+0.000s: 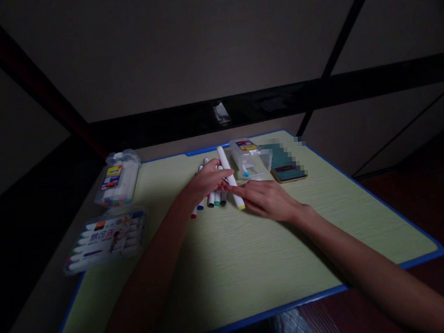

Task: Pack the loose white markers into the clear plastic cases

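A white marker [228, 172] with yellow ends is held up at a slant over the table. My left hand [212, 180] is closed on it, the thumb lying across the barrel. From the other side my right hand [266, 198] meets the same marker near its lower end, index finger stretched to the barrel and the other fingers bent together; some fingertips are hidden. Beneath my left hand lie several white markers [211, 201] with coloured ends, partly covered. Just beyond my right hand, an open clear plastic case [247, 159] holds a blue-ended marker [246, 174].
A phone [286, 163], partly pixelated, lies right of the open case. At the left stand a clear case of markers [117, 181] and a flatter marker case [107, 238] that juts over the edge. The pale table [292, 264] has a blue rim; a wall rises behind.
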The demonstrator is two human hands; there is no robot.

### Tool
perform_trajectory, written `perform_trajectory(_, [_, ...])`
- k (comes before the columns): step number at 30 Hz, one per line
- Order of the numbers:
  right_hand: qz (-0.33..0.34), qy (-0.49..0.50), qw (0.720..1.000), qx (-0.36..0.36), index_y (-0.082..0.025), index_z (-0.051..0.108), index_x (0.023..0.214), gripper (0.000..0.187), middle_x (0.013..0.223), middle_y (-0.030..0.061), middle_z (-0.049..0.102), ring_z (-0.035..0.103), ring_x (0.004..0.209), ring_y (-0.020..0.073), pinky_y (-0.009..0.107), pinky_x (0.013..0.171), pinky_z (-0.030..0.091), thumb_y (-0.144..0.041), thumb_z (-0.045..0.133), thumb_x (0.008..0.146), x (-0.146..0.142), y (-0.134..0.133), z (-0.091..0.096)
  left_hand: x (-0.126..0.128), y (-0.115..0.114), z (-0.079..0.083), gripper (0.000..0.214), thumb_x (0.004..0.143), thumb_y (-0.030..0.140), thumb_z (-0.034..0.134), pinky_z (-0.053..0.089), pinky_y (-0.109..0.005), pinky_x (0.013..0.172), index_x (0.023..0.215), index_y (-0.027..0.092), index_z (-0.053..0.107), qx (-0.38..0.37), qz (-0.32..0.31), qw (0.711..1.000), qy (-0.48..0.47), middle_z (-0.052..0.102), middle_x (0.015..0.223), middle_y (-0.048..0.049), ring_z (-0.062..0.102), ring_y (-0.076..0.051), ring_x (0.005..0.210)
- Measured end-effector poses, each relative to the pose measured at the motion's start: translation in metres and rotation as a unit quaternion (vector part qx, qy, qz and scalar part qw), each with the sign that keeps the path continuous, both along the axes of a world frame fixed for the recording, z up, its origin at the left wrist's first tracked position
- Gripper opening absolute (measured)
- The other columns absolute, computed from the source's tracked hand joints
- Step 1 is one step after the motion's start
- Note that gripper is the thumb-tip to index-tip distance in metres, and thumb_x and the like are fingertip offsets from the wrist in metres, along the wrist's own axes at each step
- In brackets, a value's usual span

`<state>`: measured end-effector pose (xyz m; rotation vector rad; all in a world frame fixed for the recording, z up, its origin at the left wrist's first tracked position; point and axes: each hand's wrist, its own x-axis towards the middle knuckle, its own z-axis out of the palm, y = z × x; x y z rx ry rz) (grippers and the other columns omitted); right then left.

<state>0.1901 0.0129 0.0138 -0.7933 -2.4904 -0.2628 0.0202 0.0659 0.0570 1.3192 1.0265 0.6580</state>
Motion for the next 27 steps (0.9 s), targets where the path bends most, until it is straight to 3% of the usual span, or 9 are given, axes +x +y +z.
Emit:
perform_trajectory(10, [0.003,0.060,0.994,0.093,-0.014,0.051,0.115,0.030,0.073,0.0030,0.061,0.054,0.064,0.0124,0.025,0.054,0.042,-0.017,0.036,0.090,0.002,-0.001,0.000,0.007,-0.011,0.011,0.014,0.079,0.010,0.055,0.039,-0.021,0.047,0.084,0.014,0.043,-0.002,0.015,1.000,-0.020,0.055,0.053,0.0025,0.051,-0.007,0.043])
perform_trajectory(17, [-0.017,0.081,0.987,0.135,-0.017,0.051,0.117,0.030,0.066,-0.0004,0.059,0.053,0.060,0.0103,0.023,0.053,0.040,-0.015,0.042,0.088,0.003,-0.002,-0.002,0.011,-0.014,0.009,0.017,0.077,0.017,0.061,0.038,-0.021,0.050,0.083,0.014,0.045,0.000,0.023,1.000,-0.021,0.053,0.058,0.0032,0.050,-0.005,0.047])
perform_trajectory(27, [0.010,0.123,0.975,0.183,-0.016,0.052,0.113,0.027,0.058,-0.0023,0.057,0.050,0.052,0.0091,0.023,0.050,0.037,-0.016,0.043,0.087,0.008,-0.003,-0.005,0.011,-0.011,-0.003,0.021,0.087,0.031,0.048,0.033,-0.020,0.045,0.077,0.013,0.049,0.011,-0.117,0.993,0.010,0.052,0.050,0.0033,0.047,-0.005,0.042])
